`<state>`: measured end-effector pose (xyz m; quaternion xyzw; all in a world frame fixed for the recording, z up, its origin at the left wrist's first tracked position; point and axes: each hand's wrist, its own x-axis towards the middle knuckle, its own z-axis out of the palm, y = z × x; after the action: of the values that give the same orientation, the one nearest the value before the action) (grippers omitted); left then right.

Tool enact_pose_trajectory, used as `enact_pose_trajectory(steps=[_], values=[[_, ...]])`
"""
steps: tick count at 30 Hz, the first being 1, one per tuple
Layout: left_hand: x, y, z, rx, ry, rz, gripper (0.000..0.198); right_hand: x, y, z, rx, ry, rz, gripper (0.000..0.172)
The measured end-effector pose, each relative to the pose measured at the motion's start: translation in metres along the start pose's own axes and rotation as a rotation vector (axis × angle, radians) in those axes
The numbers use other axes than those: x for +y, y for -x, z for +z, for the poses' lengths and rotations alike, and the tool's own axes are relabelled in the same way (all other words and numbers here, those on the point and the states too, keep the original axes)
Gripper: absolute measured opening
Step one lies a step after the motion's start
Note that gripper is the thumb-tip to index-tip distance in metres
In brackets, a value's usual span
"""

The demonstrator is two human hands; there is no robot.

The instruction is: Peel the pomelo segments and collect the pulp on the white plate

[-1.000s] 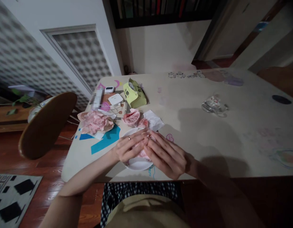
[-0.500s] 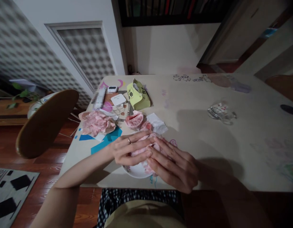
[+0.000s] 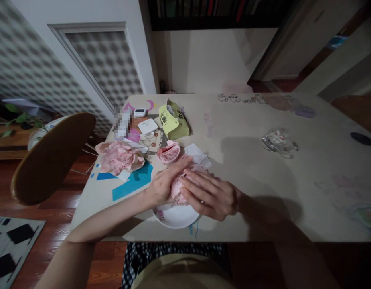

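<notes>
Holding a pink lump clamped between left hand and right hand, over the white plate. Looking pale, bumpy and wrinkly, like crumpled paper, and partly hiding under both hands.

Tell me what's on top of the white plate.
The left hand and right hand hold a pink piece over the plate; contact is unclear. The plate's far part is covered, its contents unseen.

Both bare forearms angle inward, with the left hand and right hand cupped close together.
</notes>
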<state>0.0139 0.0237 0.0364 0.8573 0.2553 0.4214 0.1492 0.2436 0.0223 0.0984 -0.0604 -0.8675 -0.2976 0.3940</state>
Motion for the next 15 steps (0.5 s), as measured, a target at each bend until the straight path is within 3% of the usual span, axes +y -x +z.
enact_pose_trajectory(steps=[2, 7, 10, 15], values=[[0.005, -0.001, 0.001, 0.000, -0.096, 0.068, 0.069, 0.000, 0.000, -0.003, -0.057, -0.007, 0.008, 0.023], [0.011, -0.010, -0.003, 0.087, -0.237, 0.209, 0.061, -0.010, 0.009, -0.008, -0.082, 0.092, 0.211, 0.034], [0.012, -0.014, -0.007, 0.070, -0.255, 0.287, 0.056, -0.016, 0.017, -0.011, -0.133, 0.062, 0.231, 0.038], [0.019, -0.016, -0.022, 0.006, -0.288, 0.396, 0.053, -0.021, 0.020, -0.018, -0.113, -0.040, 0.226, 0.038]])
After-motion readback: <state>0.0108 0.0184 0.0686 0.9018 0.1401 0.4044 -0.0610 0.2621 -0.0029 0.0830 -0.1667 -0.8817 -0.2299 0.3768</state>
